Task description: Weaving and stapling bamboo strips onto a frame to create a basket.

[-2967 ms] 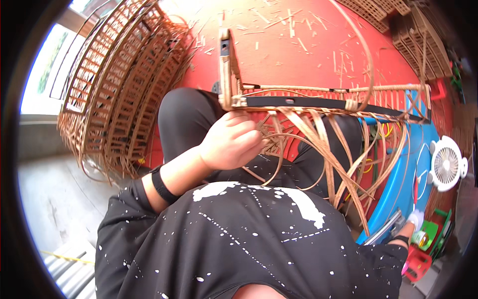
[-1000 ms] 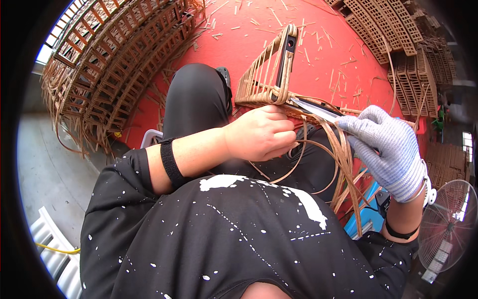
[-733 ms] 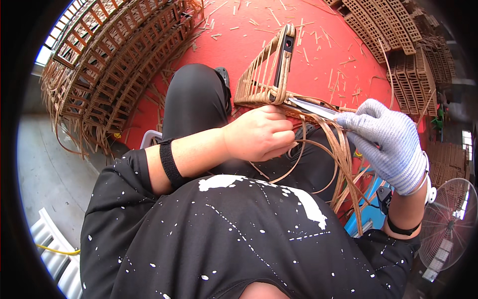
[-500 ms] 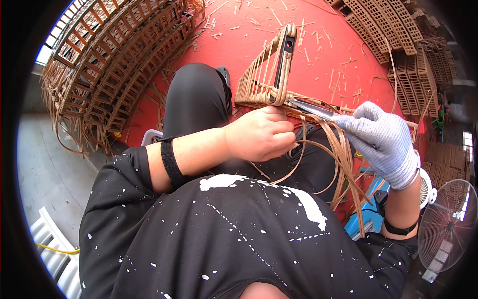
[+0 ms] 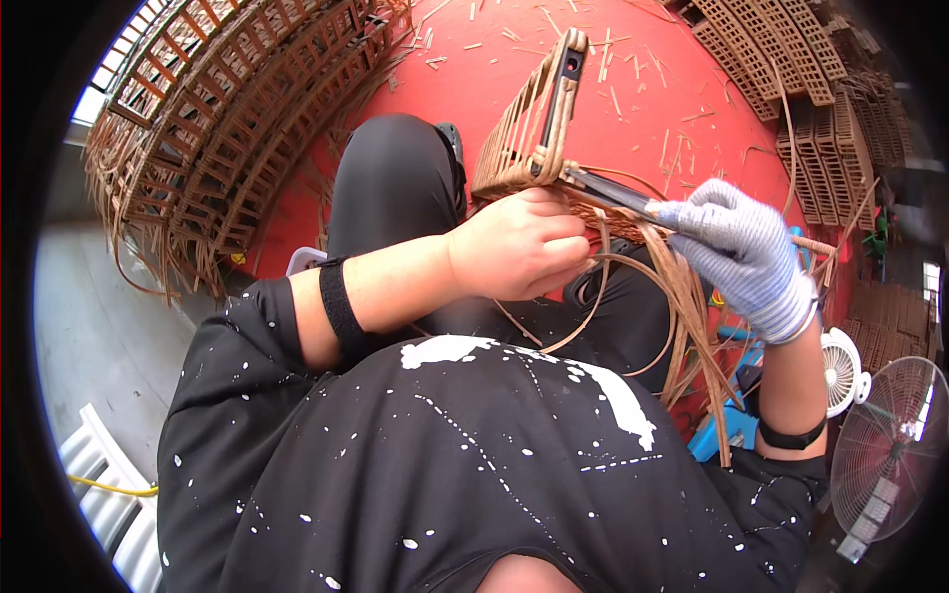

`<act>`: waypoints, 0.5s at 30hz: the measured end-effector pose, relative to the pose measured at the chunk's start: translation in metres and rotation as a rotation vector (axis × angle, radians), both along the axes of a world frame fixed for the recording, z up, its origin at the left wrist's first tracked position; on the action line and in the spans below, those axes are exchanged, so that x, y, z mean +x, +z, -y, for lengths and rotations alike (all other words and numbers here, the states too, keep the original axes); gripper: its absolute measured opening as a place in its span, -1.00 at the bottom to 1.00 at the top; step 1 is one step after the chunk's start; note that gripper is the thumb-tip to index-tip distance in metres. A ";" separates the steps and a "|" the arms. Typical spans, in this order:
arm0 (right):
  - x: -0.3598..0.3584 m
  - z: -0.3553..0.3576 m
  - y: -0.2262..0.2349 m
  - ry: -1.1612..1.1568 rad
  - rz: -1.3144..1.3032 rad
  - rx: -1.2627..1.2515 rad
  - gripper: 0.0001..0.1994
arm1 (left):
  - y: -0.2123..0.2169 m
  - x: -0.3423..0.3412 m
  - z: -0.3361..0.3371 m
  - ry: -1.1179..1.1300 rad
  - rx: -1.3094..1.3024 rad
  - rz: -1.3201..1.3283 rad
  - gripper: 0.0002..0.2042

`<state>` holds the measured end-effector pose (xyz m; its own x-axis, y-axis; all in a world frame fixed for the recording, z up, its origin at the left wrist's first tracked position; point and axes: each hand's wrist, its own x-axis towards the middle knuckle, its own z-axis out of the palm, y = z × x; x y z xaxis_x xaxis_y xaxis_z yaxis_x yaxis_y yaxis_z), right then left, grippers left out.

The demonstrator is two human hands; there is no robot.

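A woven wicker frame [image 5: 524, 114] with dark bars and a corner pointing toward me stands tilted over my lap. My left hand [image 5: 519, 244] is bare and closed just below that corner, with a tan wicker strip [image 5: 602, 282] running out from its fingertips. What lies inside the fist is hidden. My right hand [image 5: 741, 259], in a pale knitted glove, is closed around a narrow grey metal tool [image 5: 633, 202] that slants toward the corner along a side of the frame. Beneath the glove hangs a bundle of loose wicker strips [image 5: 687, 321].
Stacked wicker panels [image 5: 227, 138] rise at the left, with more panels [image 5: 761, 54] at the far right. Strip offcuts [image 5: 613, 99] litter the red floor [image 5: 474, 84]. A small white fan [image 5: 842, 373] and a larger caged fan [image 5: 893, 450] stand by my right arm; a white slatted chair [image 5: 109, 494] is at lower left.
Both hands and the woven frame have shifted slightly upward in the picture. The tool lies closer along the frame's side and looks darker. Both hands remain closed.
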<state>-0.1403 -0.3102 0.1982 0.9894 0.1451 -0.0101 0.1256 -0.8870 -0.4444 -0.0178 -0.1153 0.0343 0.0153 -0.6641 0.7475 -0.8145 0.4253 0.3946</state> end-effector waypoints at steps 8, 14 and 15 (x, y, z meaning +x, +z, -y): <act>-0.024 -0.006 -0.046 -0.084 0.213 0.021 -0.67 | 0.002 0.001 0.005 -0.003 -0.008 0.006 -0.80; -0.033 -0.024 -0.077 -0.165 0.345 0.085 -0.59 | 0.002 -0.001 0.006 0.003 -0.019 0.020 -0.81; -0.031 -0.030 -0.088 -0.163 0.401 0.090 -0.59 | 0.002 -0.001 0.005 -0.003 -0.019 0.024 -0.81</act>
<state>-0.1717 -0.2805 0.1105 0.9227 -0.0308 0.3844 0.1649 -0.8696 -0.4653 -0.0186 -0.1201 0.0363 -0.0046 -0.6502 0.7598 -0.8224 0.4346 0.3670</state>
